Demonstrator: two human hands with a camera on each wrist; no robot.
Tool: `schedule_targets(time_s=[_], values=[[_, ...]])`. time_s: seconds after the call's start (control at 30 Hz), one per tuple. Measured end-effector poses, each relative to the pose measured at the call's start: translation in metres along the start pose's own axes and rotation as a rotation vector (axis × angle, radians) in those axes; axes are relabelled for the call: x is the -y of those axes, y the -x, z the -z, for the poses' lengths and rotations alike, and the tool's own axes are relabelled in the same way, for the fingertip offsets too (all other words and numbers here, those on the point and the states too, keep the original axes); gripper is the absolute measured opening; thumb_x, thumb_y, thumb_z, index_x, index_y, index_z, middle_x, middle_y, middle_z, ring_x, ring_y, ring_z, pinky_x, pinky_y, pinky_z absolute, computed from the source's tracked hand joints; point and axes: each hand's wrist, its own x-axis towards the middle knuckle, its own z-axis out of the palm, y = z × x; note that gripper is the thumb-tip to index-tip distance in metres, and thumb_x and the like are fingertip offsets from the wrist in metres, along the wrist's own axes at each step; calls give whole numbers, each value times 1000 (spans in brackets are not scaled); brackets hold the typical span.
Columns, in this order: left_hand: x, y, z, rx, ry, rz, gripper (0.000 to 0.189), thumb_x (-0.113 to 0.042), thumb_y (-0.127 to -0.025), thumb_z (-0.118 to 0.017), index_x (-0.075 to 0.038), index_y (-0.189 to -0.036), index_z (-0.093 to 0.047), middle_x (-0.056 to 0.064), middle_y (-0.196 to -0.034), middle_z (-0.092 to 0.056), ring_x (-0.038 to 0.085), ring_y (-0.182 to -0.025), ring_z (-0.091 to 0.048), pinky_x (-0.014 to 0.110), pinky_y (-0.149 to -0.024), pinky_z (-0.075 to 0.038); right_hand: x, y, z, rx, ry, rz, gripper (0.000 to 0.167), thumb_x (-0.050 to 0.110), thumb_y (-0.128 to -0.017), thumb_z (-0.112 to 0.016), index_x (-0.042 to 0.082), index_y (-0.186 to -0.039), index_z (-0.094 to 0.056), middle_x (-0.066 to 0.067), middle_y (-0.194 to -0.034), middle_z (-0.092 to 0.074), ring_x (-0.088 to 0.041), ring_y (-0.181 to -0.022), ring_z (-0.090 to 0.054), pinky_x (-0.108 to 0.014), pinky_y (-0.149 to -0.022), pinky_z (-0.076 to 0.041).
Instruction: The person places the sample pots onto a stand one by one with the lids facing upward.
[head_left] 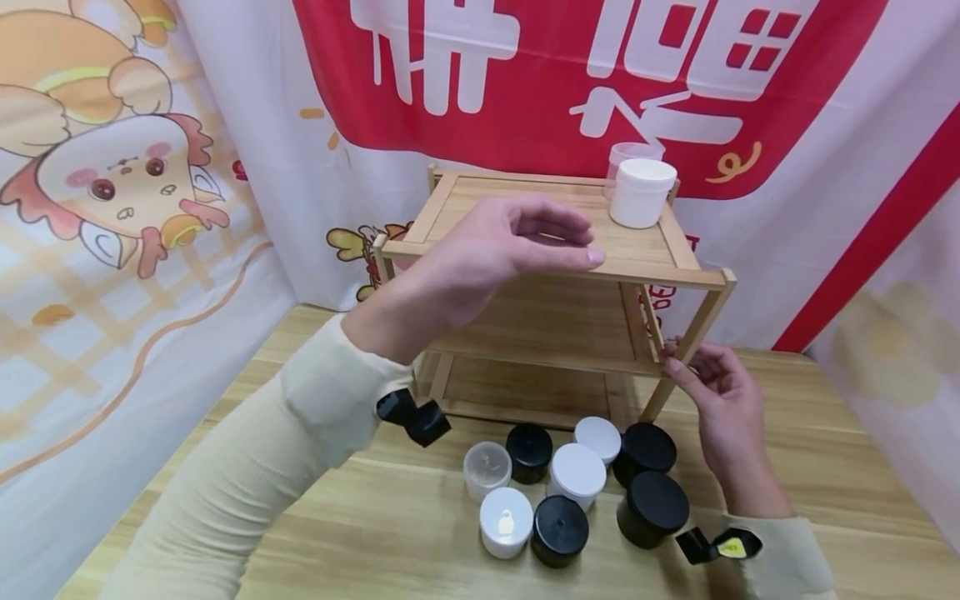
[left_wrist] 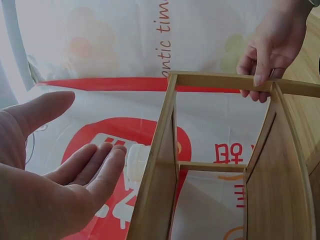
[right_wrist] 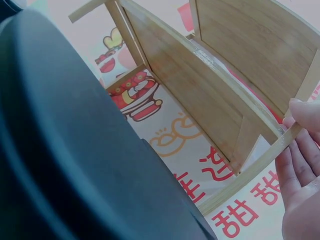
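White printed cloth point(head_left: 262, 125) walls in a wood-grain surface point(head_left: 360, 517), with a red panel point(head_left: 540, 125) at twelve o'clock on my head feed. Near the centre of that clock I have the left hand point(head_left: 502, 250), thumb apart from lightly bent fingers, holding nothing and, by the left wrist view, clear of the wood. The right hand point(head_left: 723, 400), at four o'clock, has thumb and fingers clamped round the near right leg of the wooden shelf point(head_left: 562, 321), by the middle tier. I see the left arm reaching in from eight o'clock, wrist bent so the fingers point toward three; the right arm rises from four. The shelf stands upright at the centre, pale and three-tiered. On its top, toward two o'clock, a white jar point(head_left: 641, 200) stands upright, with a clear jar point(head_left: 636, 150) partly hidden behind it. Eight black, white and clear pots point(head_left: 577, 471) cluster around five o'clock, before the shelf.
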Motion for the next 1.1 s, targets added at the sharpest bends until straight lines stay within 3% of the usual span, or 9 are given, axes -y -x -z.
schedule_targets(time_s=[0.57,0.8,1.1], values=[[21,20,4,116,-2,-2,43,-13,-97,-79,-9,-138,-68,4,-131,-73,19,-124,-69,40,-116,-52,2,2,2,-7,18,-11,37,3,-99,-75,1,-134,-65,1,-126,-78,-10,-117,-71,-16,-97,-59],[36,25,9,197,-3,-25,43,-10,-97,-78,-13,-139,-69,4,-136,-72,20,-127,-69,40,-115,-54,0,0,2,0,9,0,36,2,-100,-74,1,-134,-64,1,-125,-77,-10,-116,-73,-17,-97,-59],[67,31,13,245,-17,4,46,-10,-95,-81,-14,-139,-69,3,-138,-72,22,-133,-68,36,-114,-55,-3,-1,0,-2,3,13,35,0,-100,-73,-2,-133,-64,0,-125,-78,-10,-116,-73,-18,-96,-60]])
